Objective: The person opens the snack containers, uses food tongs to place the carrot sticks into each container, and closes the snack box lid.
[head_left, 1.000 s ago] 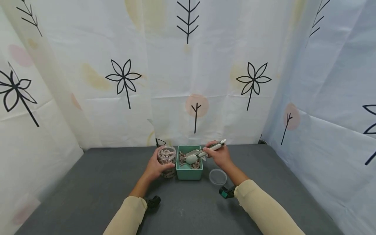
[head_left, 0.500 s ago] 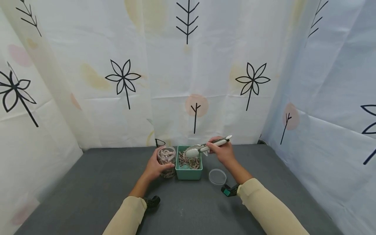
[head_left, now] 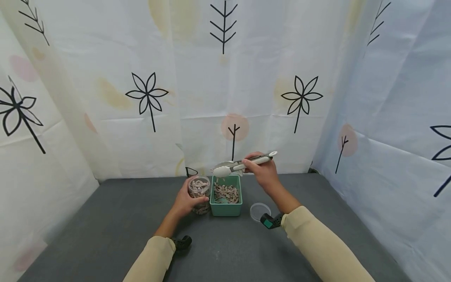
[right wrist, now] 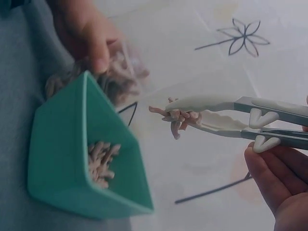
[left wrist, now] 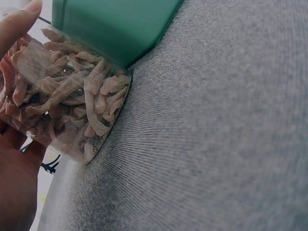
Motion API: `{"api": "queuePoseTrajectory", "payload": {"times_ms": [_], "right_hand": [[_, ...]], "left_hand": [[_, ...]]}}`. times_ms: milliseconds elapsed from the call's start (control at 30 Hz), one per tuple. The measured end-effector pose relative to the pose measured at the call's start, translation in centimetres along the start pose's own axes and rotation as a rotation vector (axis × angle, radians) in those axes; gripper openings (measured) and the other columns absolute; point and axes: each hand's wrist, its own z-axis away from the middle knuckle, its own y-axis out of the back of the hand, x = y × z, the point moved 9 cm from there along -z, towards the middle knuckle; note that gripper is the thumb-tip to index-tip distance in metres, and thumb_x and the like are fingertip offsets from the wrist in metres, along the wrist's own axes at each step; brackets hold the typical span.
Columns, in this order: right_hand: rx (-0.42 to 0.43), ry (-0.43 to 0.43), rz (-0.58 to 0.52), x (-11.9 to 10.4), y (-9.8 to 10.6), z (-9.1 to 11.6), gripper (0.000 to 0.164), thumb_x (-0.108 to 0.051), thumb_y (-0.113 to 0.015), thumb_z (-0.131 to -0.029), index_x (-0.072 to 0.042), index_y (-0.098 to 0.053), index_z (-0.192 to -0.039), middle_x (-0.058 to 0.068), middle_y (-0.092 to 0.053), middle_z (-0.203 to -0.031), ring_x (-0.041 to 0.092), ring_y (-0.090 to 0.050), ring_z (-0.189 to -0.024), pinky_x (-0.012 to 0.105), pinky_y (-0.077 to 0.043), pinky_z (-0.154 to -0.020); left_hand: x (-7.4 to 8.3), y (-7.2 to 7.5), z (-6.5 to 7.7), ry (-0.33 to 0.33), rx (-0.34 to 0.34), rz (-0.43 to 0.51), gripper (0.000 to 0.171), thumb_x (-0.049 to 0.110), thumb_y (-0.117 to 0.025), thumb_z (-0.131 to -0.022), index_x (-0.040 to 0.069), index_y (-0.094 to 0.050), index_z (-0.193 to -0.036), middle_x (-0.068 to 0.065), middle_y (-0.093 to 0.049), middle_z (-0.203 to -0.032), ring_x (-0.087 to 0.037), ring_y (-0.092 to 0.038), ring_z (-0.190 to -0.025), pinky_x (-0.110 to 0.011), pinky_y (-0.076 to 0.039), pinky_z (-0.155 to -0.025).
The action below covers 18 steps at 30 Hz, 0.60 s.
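My left hand (head_left: 185, 200) grips a clear jar (head_left: 199, 194) full of pinkish-beige dried strips, standing on the table against the green bin's left side. In the left wrist view the strips (left wrist: 72, 91) show through the jar wall. My right hand (head_left: 262, 170) holds white-and-grey tongs (head_left: 232, 167) above the green bin (head_left: 226, 212). Several strips (right wrist: 178, 118) are pinched between the tongs' white tips in the right wrist view. More strips (head_left: 227, 192) lie loose on the bin's floor.
A round clear lid (head_left: 258, 211) lies on the grey table (head_left: 218, 250), right of the bin and partly behind the right wrist's camera. A patterned white curtain (head_left: 197, 98) hangs close behind the jar and bin.
The tongs have risen out of the green bin and shifted slightly left, with strips in their tips. The left hand and jar have stayed in place.
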Motion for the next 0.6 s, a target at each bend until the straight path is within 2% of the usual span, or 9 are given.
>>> {"api": "queuePoseTrajectory", "payload": {"times_ms": [100,333,600], "right_hand": [[-0.015,0.021,-0.041,-1.5,-0.7,0.1,0.019,0.000,-0.067,-0.091,0.014,-0.064,-0.102,0.029,-0.067,-0.094,0.042,-0.068,-0.083,0.047,-0.054,-0.075],[-0.059,0.049,-0.108,-2.5,-2.7,-0.3,0.018,0.001,-0.067,-0.090,0.015,-0.064,-0.100,0.029,-0.066,-0.093,0.043,-0.067,-0.085,0.049,-0.054,-0.075],[-0.123,0.043,-0.124,-2.6,-4.9,0.0,0.016,0.001,-0.066,-0.090,0.014,-0.064,-0.100,0.023,-0.064,-0.093,0.046,-0.066,-0.084,0.052,-0.053,-0.076]], "left_hand": [[0.0,0.0,0.1,0.004,0.000,0.001,0.092,0.023,-0.088,-0.074,0.017,-0.034,-0.148,-0.018,-0.050,-0.131,-0.031,-0.053,-0.112,-0.047,-0.045,-0.087],[0.0,0.0,0.1,0.000,-0.010,0.005,0.092,0.020,-0.086,-0.075,0.013,-0.032,-0.149,-0.018,-0.049,-0.132,-0.030,-0.053,-0.112,-0.047,-0.045,-0.087],[3.8,0.3,1.6,0.035,-0.036,0.016,0.088,0.009,-0.081,-0.080,0.003,-0.028,-0.150,-0.023,-0.049,-0.131,-0.033,-0.052,-0.114,-0.047,-0.044,-0.089]]}}
